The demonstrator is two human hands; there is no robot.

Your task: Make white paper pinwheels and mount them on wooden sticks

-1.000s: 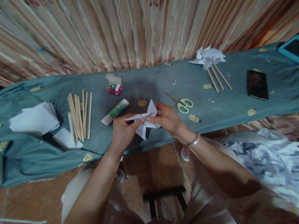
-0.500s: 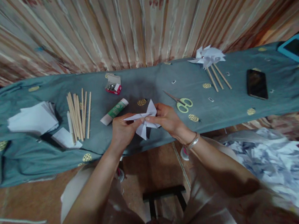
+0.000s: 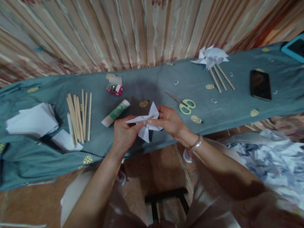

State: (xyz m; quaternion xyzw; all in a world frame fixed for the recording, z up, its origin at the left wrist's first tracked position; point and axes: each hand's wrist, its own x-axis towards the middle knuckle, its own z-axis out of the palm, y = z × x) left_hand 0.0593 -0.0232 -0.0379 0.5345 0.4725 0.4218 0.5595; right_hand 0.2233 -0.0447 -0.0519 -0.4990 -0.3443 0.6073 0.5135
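Observation:
Between my hands, over the table's near edge, is a white paper pinwheel with pointed blades. My left hand is closed on its left side, and my right hand is closed on its right side. Both thumbs press together at the pinwheel's centre, hiding it. A green and white glue stick lies just beyond my left hand. Scissors with light green handles rest beyond my right hand. Further back stands an open small red and white box with shiny metal pieces inside.
Several wooden sticks lie left of the glue stick, beside a stack of white paper. Finished pinwheels on sticks lie back right, near a black phone and a blue-framed tablet. A bag of paper pieces sits below right.
Both hands keep the same hold on the pinwheel, thumbs at its centre. The whole view has shifted very slightly; nothing on the table has moved.

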